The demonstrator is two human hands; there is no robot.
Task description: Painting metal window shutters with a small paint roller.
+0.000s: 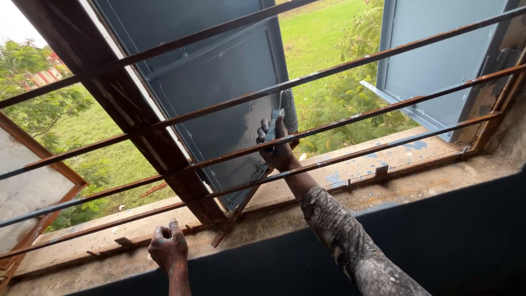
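Small paint roller [286, 112] was held beyond rusty window bars, handle gripped low, grey paint-coated sleeve pointed upward, nearly upright, slightly tilted. Sleeve was pressed against right edge of grey-blue shutter [219, 87]. Shutter was swung outward, hinged panel seen at angle, surface glossy with wet-looking paint, raised frame lines visible across upper part, lower corner reaching down to concrete sill. Roller handle was mostly hidden within grip.

Building under renovation; rusty window bars [339, 123], grey-painted shutter [219, 87], paint-spattered sill [383, 159].
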